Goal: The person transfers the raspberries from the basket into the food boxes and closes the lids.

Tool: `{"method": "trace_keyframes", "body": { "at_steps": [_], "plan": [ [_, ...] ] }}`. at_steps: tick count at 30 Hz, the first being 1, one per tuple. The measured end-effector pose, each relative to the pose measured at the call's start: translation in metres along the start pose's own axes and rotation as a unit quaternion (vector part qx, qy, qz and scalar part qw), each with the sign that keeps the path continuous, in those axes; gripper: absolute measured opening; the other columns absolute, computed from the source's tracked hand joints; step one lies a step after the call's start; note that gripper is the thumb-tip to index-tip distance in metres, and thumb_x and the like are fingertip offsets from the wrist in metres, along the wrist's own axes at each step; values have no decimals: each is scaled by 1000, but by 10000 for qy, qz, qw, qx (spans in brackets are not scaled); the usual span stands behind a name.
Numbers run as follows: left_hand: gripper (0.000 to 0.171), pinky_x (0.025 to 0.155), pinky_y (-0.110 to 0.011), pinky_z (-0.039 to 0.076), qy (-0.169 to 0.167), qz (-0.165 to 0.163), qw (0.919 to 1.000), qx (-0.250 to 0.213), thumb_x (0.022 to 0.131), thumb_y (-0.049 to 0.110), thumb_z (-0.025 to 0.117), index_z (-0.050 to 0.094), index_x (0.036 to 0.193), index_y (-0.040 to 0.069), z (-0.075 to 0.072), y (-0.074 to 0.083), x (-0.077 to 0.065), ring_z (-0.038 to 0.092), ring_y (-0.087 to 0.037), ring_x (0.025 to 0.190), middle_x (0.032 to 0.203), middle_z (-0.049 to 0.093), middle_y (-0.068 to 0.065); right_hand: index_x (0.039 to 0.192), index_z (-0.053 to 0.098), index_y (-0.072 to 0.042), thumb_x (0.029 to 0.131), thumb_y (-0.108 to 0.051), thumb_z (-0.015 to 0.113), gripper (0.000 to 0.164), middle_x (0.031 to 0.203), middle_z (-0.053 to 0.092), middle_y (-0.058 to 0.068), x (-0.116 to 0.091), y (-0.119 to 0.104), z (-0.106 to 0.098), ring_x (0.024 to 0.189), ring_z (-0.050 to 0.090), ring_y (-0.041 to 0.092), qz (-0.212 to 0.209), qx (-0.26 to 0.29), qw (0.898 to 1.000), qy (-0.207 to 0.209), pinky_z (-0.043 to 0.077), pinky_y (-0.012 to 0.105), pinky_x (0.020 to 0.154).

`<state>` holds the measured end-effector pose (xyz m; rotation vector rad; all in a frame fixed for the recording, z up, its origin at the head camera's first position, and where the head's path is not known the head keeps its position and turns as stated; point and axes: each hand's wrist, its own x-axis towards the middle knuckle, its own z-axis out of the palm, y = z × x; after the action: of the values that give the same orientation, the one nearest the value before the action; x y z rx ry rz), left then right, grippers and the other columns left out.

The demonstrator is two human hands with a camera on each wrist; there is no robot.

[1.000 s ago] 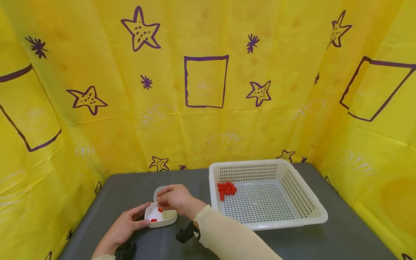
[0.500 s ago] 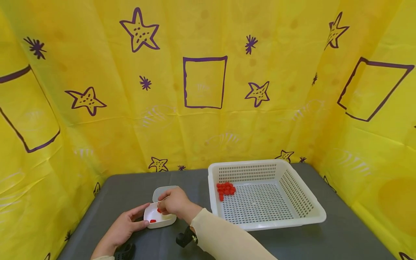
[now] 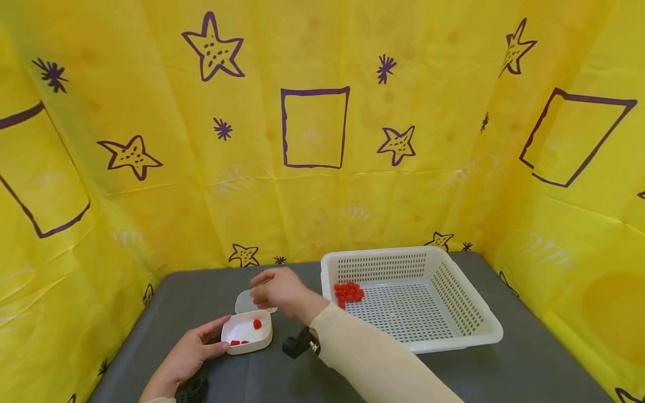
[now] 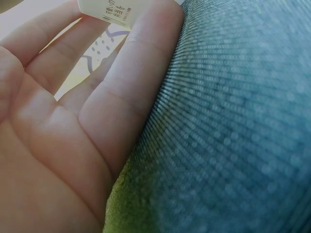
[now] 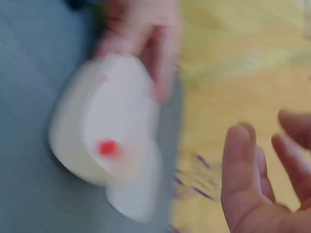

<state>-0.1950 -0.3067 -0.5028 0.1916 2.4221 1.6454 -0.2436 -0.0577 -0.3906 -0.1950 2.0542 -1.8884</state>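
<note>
A small white lidded box [image 3: 262,334] stands on the table with its pale lid [image 3: 245,302] folded back. My left hand [image 3: 188,352] grips the box's left end, thumb at the near side and fingers at the far side. Inside the box a small red piece [image 3: 257,324] lies to the right, and two more show by the near wall; their exact kind is too small to tell. My right hand [image 3: 282,291] hangs above the lid, fingers loosely bent and apart. In the right wrist view nothing shows between the right fingers [image 5: 240,170]. Printed lettering marks the box wall [image 4: 116,12] in the left wrist view.
To the right stands a white perforated plastic basket [image 3: 410,347], with several red pieces [image 3: 349,292] heaped in its left far corner. The grey table [image 3: 201,291] is enclosed by yellow curtains [image 3: 312,212] with purple drawings.
My right hand has come out of the box and moved up and away from it. A third red piece now shows inside the box. The left hand keeps its place.
</note>
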Motion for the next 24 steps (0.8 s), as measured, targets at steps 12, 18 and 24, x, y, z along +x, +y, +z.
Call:
{"method": "trace_keyframes", "body": {
  "at_steps": [12, 18, 24],
  "plan": [
    [70, 93, -38, 50, 282, -268, 9991, 195, 85, 17, 81, 50, 146, 3, 0, -2, 1, 50, -38, 126, 135, 57, -22, 143, 47, 4, 98, -7, 61, 48, 144, 48, 22, -4, -35, -193, 119, 55, 48, -343, 241, 9970, -645, 42, 56, 100],
    [71, 93, -38, 50, 306, -332, 9989, 155, 84, 16, 81, 50, 146, 3, 0, -2, 1, 49, -39, 126, 135, 57, -22, 142, 50, 4, 96, -4, 64, 48, 139, 51, 26, -6, 14, -244, 119, 55, 46, 201, -600, 9971, -424, 46, 54, 97],
    [71, 90, -32, 49, 224, -292, 9993, 113, 84, 19, 81, 50, 146, 3, 1, -1, 1, 49, -39, 127, 135, 57, -22, 129, 64, 0, 86, 1, 71, 44, 126, 62, 16, -7, 54, -257, 107, 62, 30, 713, -1774, 9803, -501, 54, 49, 87]
  ]
}}
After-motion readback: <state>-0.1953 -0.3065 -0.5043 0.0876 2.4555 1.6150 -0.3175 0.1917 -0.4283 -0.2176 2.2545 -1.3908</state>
